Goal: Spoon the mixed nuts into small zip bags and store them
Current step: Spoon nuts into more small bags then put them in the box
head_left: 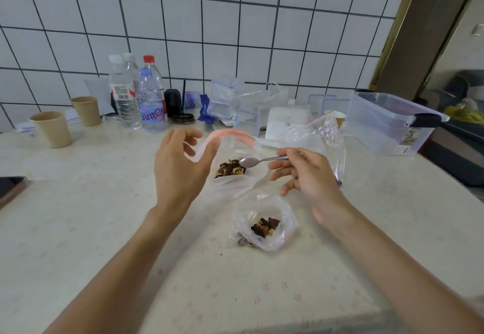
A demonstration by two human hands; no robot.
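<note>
My left hand [180,166] holds up the pink-zip rim of a small clear zip bag [230,184], keeping its mouth wide. Mixed nuts [230,169] lie at its bottom. My right hand [303,176] pinches the handle of a metal spoon [258,160], whose bowl sits over the nuts inside that bag. A second small bag [264,221] with a few nuts lies open on the table nearer me. A larger clear bag with a red zip [322,134] stands behind my right hand.
On the pale table [104,215] stand two paper cups [52,129], three water bottles [150,98], a stack of unused zip bags [235,103] and a clear plastic storage box [387,124] at the right. A dark phone [10,187] lies at the left edge.
</note>
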